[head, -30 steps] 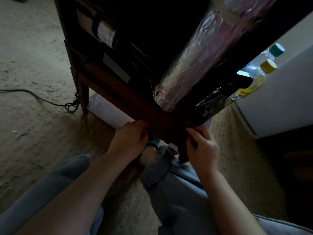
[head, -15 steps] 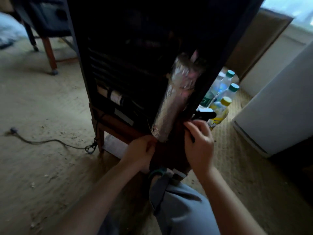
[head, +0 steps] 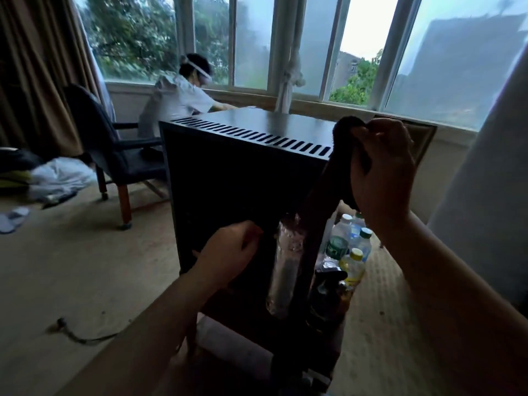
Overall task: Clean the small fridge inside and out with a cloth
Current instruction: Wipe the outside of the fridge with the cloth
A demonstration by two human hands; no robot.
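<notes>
The small black fridge [head: 243, 167] stands on the carpet with its dark back panel toward me and a row of vent slots along its top rear edge. My right hand [head: 383, 172] grips a dark cloth [head: 345, 130] at the fridge's top right rear corner. My left hand [head: 228, 252] is lower, fingers curled against the back panel beside a foil-wrapped tube [head: 285, 270]; whether it holds anything is hidden.
Several plastic bottles [head: 351, 247] stand on the floor right of the fridge, by a white wall [head: 485, 195]. A power cord [head: 77, 332] lies on the carpet at left. A dark armchair [head: 114, 150] and another person [head: 177, 101] are behind, by the windows.
My view has risen from the fridge's base to its top. My right hand went up from the lower back edge to the top corner with the cloth. My left hand rose slightly.
</notes>
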